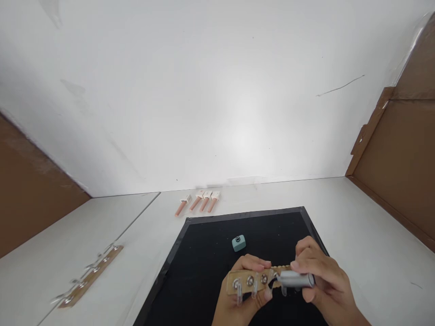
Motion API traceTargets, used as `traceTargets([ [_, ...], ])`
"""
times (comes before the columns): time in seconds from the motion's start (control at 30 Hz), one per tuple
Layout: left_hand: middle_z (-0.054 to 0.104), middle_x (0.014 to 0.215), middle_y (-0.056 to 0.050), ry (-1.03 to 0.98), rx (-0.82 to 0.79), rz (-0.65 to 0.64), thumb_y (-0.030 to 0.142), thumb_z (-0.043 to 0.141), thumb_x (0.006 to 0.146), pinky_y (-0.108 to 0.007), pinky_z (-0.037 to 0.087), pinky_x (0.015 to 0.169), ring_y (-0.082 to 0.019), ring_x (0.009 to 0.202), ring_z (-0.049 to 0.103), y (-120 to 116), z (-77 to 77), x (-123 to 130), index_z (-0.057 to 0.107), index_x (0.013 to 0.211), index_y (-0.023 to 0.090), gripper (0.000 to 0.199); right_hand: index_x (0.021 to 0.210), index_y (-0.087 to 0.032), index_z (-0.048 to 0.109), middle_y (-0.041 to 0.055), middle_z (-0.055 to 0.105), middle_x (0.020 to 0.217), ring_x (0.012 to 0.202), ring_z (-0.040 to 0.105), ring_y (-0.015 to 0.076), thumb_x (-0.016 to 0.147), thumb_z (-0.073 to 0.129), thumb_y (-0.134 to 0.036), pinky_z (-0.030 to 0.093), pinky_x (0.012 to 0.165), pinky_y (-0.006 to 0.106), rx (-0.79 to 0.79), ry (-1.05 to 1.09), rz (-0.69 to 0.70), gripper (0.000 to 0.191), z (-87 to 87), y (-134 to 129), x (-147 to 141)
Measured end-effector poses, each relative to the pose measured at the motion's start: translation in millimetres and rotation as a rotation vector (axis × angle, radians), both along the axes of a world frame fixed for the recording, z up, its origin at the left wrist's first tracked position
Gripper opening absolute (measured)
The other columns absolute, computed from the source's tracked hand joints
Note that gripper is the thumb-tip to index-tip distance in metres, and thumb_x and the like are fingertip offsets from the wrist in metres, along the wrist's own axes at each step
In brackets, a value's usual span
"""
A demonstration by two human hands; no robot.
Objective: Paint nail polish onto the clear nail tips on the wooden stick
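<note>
White tabletop [360, 217]: one black mat [210, 253], one wooden hook rail [91, 275], four pink-and-white stick-shaped pieces [205, 203] are being supported; one teal block [239, 245] is being borne on the mat.

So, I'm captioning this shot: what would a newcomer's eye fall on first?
Probably the left hand holding a tan strip with clear prongs and the right hand holding a silver cylinder, low and right of centre over the black mat. Next, the small teal block on the mat, just beyond the hands. A similar strip lies far left on the white table.
</note>
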State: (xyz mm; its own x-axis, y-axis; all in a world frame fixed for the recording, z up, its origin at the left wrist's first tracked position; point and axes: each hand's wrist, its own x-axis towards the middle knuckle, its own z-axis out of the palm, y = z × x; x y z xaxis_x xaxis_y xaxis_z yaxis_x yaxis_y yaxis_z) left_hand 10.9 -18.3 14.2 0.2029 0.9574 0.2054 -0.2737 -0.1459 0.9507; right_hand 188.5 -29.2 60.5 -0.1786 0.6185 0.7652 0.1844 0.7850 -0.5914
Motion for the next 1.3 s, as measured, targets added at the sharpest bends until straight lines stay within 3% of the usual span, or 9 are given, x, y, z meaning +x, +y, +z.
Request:
traceTargets([
  [0.17,0.068,0.08,-0.005,-0.008,0.016,-0.031,0.017,0.075,0.058,-0.031,0.054,0.067,-0.021,0.076,0.066,1.4,-1.5,0.8,0.067,0.075,0.02,0.019,0.109,-0.032,0.063,0.0007,0.057,0.059,0.06,0.048,0.0183,0.089,0.051,-0.037,0.043,0.052,0.031,-0.029,0.045,-0.081,0.024,-4.9,-1.7,3.0],
  [0.23,0.067,0.078,-0.004,-0.06,-0.013,0.022,0.021,0.077,0.057,-0.031,0.054,0.067,-0.02,0.074,0.065,-0.6,1.1,3.4,0.067,0.073,0.02,0.018,0.109,-0.033,0.063,0.0017,0.057,0.06,0.064,0.049,0.0197,0.089,0.052,-0.038,0.043,0.051,0.03,-0.048,0.073,-0.095,0.024,-6.4,-2.1,4.1],
  [0.4,0.067,0.077,-0.004,-0.156,-0.133,0.063,0.027,0.08,0.053,-0.03,0.052,0.065,-0.018,0.072,0.064,-3.7,4.8,7.8,0.068,0.069,0.019,0.022,0.104,-0.033,0.064,0.0006,0.053,0.057,0.062,0.049,0.019,0.087,0.053,-0.042,0.044,0.049,0.028,-0.087,0.133,-0.034,0.023,-3.4,-2.0,3.6],
  [0.5,0.068,0.077,-0.002,-0.227,-0.147,-0.041,0.026,0.081,0.052,-0.028,0.051,0.065,-0.017,0.073,0.064,2.4,-0.2,5.8,0.068,0.072,0.02,0.024,0.1,-0.031,0.065,-0.0002,0.052,0.052,0.058,0.047,0.0178,0.087,0.052,-0.044,0.042,0.048,0.027,-0.116,0.135,0.035,0.023,0.2,-2.7,1.2],
  [0.57,0.069,0.074,-0.002,-0.233,-0.171,-0.233,0.023,0.084,0.046,-0.025,0.049,0.059,-0.015,0.066,0.063,6.4,-3.4,4.1,0.068,0.068,0.019,0.028,0.097,-0.029,0.066,0.0006,0.052,0.052,0.058,0.047,0.0178,0.086,0.053,-0.045,0.041,0.047,0.027,-0.147,0.143,0.049,0.023,0.9,-3.7,0.1],
  [0.7,0.071,0.07,0.0,-0.322,-0.427,-0.414,0.027,0.084,0.046,-0.018,0.039,0.045,-0.006,0.045,0.054,4.5,-0.4,2.2,0.066,0.072,0.017,0.033,0.09,-0.026,0.066,0.0029,0.054,0.062,0.06,0.05,0.0173,0.085,0.056,-0.043,0.043,0.047,0.025,-0.226,0.202,0.047,0.021,-2.9,-5.1,0.5],
  [0.83,0.073,0.065,0.0,-0.314,-0.61,-0.544,0.024,0.086,0.04,-0.019,0.045,0.057,-0.011,0.059,0.065,-3.8,11.1,-0.4,0.065,0.072,0.016,0.039,0.087,-0.023,0.065,0.0009,0.048,0.065,0.051,0.048,0.0122,0.086,0.055,-0.042,0.041,0.04,0.021,-0.335,0.347,0.074,0.022,-8.7,-5.4,1.0],
  [1.0,0.076,0.07,-0.002,-0.346,-0.709,-0.637,0.023,0.086,0.043,-0.019,0.046,0.064,-0.012,0.065,0.068,-5.1,19.4,-2.3,0.068,0.078,0.016,0.039,0.086,-0.024,0.064,0.0005,0.046,0.066,0.054,0.044,0.0124,0.085,0.057,-0.042,0.039,0.038,0.018,-0.279,0.371,0.03,0.02,-7.6,-6.1,-2.3],
  [1.3,0.076,0.071,-0.001,-0.359,-0.722,-0.661,0.021,0.084,0.047,-0.023,0.047,0.067,-0.013,0.068,0.068,0.5,16.7,1.8,0.068,0.081,0.015,0.038,0.087,-0.027,0.062,-0.0012,0.044,0.058,0.056,0.043,0.0157,0.083,0.056,-0.046,0.036,0.045,0.023,-0.172,0.215,0.03,0.021,-1.2,-5.2,-3.6],
])
